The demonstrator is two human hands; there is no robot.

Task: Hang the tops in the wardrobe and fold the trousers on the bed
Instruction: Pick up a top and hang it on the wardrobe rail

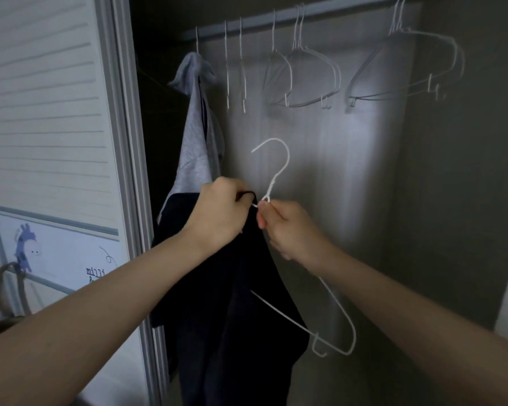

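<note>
Both hands work at the neck of a white wire hanger. Left hand has its grip closed on the top edge of a dark top, fingers curled round the bunched cloth right beside the hanger's neck. Right hand has its grip closed on the hanger just under the twisted neck, thumb and fingers curled round the wire.

That hanger is held free in front of the wardrobe back panel, well below the rail, its hook pointing up and to the left. One shoulder arm is covered by the dark cloth; the other runs down to the right, bare, with its small notch hook at the low end.

Open room lies to the right of the hands, against the pale panel. On the left, the wardrobe's door frame stands close to the left forearm. A grey top hangs at the rail's left end, just behind the left hand, and the dark top hangs partly in front of it. Several empty wire hangers hang along the rail above, spread toward the right.

The dark top is nearly black, soft and limp, falling in long folds out of the bottom of the view.
</note>
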